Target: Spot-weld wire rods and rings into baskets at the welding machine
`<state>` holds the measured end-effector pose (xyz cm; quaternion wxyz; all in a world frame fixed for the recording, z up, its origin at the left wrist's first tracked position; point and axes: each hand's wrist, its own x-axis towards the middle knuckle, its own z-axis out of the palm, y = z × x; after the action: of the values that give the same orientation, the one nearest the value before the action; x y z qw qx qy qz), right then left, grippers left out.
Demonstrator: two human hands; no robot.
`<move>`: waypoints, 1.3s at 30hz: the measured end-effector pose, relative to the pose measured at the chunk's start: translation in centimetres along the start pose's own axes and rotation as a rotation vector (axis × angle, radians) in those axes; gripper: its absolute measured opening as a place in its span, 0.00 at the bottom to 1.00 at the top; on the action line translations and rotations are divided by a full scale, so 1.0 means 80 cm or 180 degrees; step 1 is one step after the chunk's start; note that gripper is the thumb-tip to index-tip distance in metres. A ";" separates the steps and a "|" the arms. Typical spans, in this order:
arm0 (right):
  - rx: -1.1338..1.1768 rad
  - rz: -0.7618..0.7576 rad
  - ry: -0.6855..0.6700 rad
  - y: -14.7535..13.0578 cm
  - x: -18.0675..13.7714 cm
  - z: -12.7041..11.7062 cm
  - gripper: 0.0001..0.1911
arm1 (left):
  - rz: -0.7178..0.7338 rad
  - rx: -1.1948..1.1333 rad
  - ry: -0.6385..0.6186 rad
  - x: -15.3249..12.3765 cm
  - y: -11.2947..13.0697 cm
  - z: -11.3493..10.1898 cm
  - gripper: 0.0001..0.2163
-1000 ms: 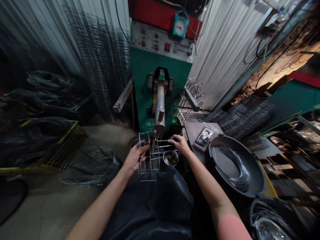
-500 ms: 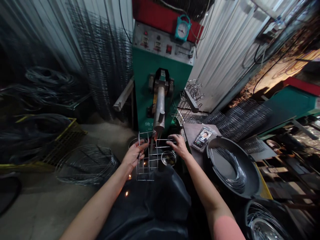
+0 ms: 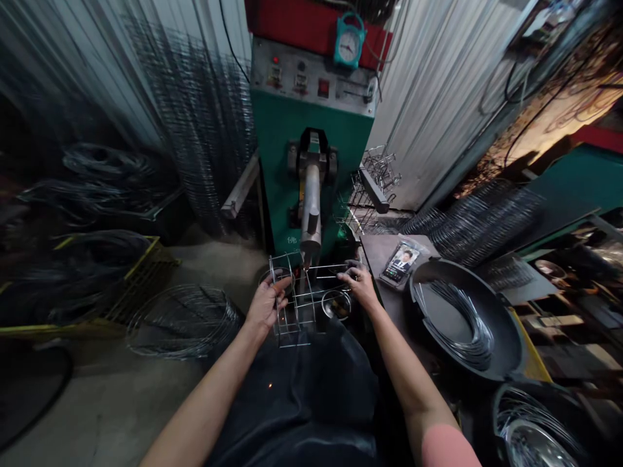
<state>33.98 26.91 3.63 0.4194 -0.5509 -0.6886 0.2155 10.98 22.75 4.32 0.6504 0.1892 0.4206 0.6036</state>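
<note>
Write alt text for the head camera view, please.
The left hand and right hand hold a wire rack at the electrode of a green spot-welding machine, with bent steel wire in a black pan to the right.

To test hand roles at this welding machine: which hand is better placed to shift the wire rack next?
Probably the left hand: it wraps the upright frame of the wire rack beside the welding electrode; the right hand only pinches its horizontal wires further out.
</note>
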 end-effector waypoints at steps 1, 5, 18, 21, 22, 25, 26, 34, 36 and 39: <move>0.0040 -0.0079 -0.0006 -0.001 0.001 0.000 0.20 | 0.0006 -0.0018 0.0011 0.000 -0.001 -0.001 0.26; -0.0116 -0.0458 -0.0039 -0.009 0.000 0.006 0.18 | 0.0036 -0.0023 0.0029 0.002 -0.001 -0.001 0.26; -0.0289 -0.0382 -0.0332 -0.010 0.026 0.012 0.15 | 0.0043 -0.0097 0.0063 0.016 0.007 -0.001 0.26; -0.0295 -0.0367 -0.0356 -0.007 0.034 0.013 0.15 | 0.0045 -0.0148 0.0030 0.024 0.007 0.001 0.26; -0.0295 -0.0361 -0.0365 -0.006 0.037 0.014 0.15 | 0.0044 -0.0167 0.0021 0.026 0.008 0.001 0.26; -0.0299 -0.0334 -0.0421 -0.006 0.044 0.014 0.16 | 0.0054 -0.0205 0.0010 0.033 0.008 0.001 0.25; -0.0299 -0.0324 -0.0443 -0.006 0.046 0.013 0.16 | 0.0058 -0.0211 0.0011 0.036 0.008 0.001 0.25; -0.0328 -0.0308 -0.0500 -0.009 0.055 0.014 0.16 | 0.0037 -0.0246 0.0012 0.046 0.010 0.002 0.23; -0.0337 -0.0318 -0.0501 -0.008 0.057 0.015 0.16 | 0.0023 -0.0245 0.0005 0.047 0.012 0.003 0.23; -0.0336 -0.0324 -0.0510 -0.008 0.058 0.016 0.15 | 0.0010 -0.0236 0.0002 0.047 0.014 0.003 0.23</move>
<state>32.38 31.32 4.98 0.3438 -0.5175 -0.7574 0.2006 10.17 26.63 4.13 0.6558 0.1653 0.3978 0.6199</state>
